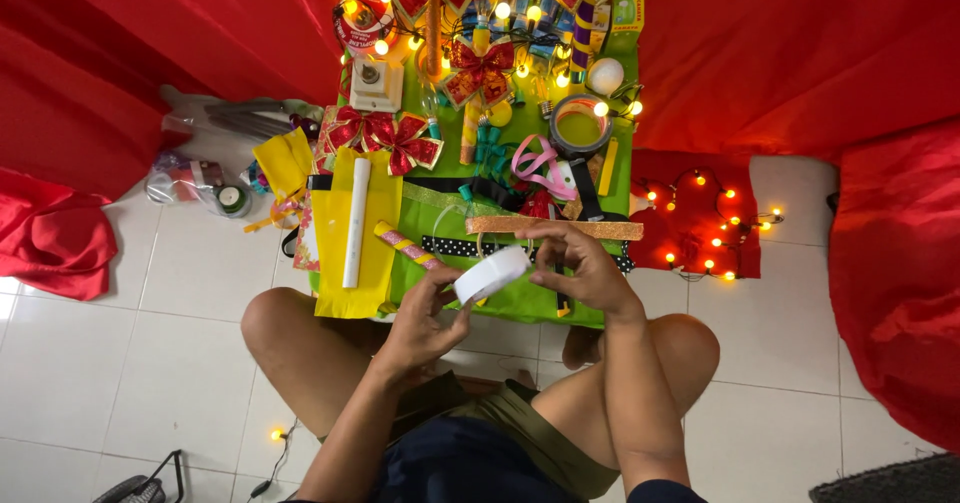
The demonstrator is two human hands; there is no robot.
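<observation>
Both of my hands hold a white roll of tape [491,273] just above the near edge of a low green table [520,298]. My left hand [420,325] grips the roll from below and left, thumb against its side. My right hand [578,263] pinches it from the right, fingers curled over the top. Just behind the roll lies a glittery orange strip [600,229] and a black ribbon with white dots [455,248]. My bent knees sit on either side of the table's near end.
A yellow bag [330,253] with a white tube [355,225] lies on the table's left. Red glitter bows [385,138], a grey tape roll [580,128], pink ribbon [540,163] and lit string lights crowd the table. Red cloth surrounds the white tile floor; more lights [705,233] lie at right.
</observation>
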